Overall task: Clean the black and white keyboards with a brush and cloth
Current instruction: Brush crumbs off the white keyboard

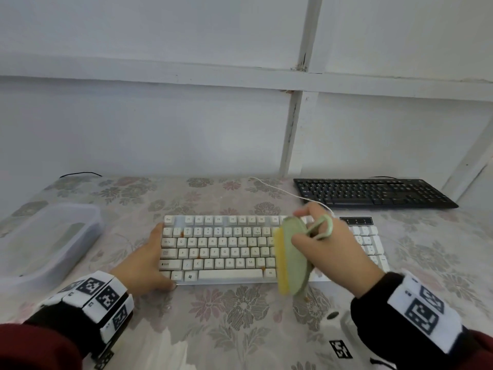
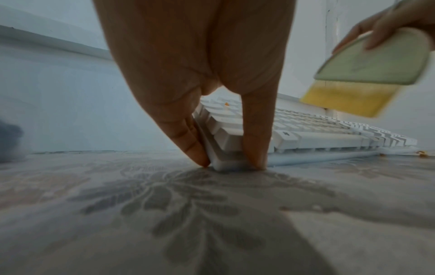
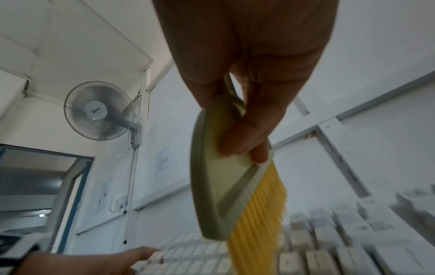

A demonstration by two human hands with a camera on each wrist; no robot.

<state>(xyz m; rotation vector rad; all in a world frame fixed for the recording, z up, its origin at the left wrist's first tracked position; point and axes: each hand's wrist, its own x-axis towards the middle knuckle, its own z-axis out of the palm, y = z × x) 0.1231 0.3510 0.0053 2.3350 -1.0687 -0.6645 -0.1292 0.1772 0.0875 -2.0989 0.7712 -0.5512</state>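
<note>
The white keyboard (image 1: 218, 249) lies in the middle of the floral table, with orange crumbs (image 1: 198, 256) between some keys. My left hand (image 1: 153, 259) pinches its front left corner (image 2: 219, 163) between fingers (image 2: 193, 141) and thumb (image 2: 255, 130). My right hand (image 1: 320, 236) grips a pale green brush (image 1: 293, 259) with yellow bristles (image 3: 259, 214). The brush (image 2: 374, 59) hangs just above the keys right of the letter block, bristles facing left. The black keyboard (image 1: 373, 192) sits at the back right, untouched. No cloth is in view.
A clear plastic container (image 1: 53, 236) stands at the table's left. The white cable (image 1: 277, 189) runs from the keyboard toward the back wall. A printed marker (image 1: 340, 348) lies on the tablecloth near my right wrist. A wall fan (image 3: 101, 110) hangs above.
</note>
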